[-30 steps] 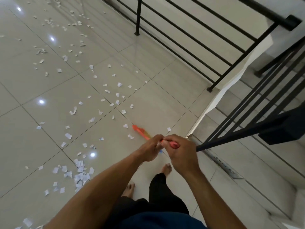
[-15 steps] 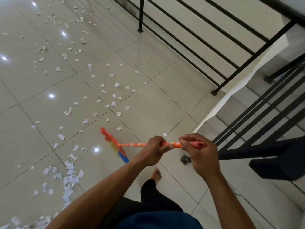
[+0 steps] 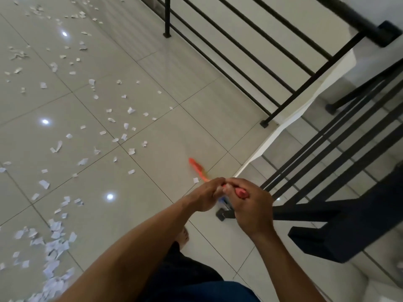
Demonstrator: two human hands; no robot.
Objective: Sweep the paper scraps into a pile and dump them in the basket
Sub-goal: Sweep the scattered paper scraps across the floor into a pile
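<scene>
Fingers of the left hand (image 3: 204, 196) and the right hand (image 3: 250, 203) are curled tight round the orange broom handle (image 3: 241, 192), the two fists touching. The blurred orange broom head (image 3: 196, 167) shows just beyond them, over the glossy tiled floor (image 3: 174, 83); whether it touches the floor I cannot tell. White paper scraps (image 3: 130, 110) lie strewn to the left, with a denser pile (image 3: 55, 247) at lower left. A black railing (image 3: 167, 18) borders the stairs (image 3: 294, 153) on the right

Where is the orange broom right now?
Head view, centre: the orange broom is gripped by the left hand and right hand, its far end over the tiles just left of the stair edge.
</scene>
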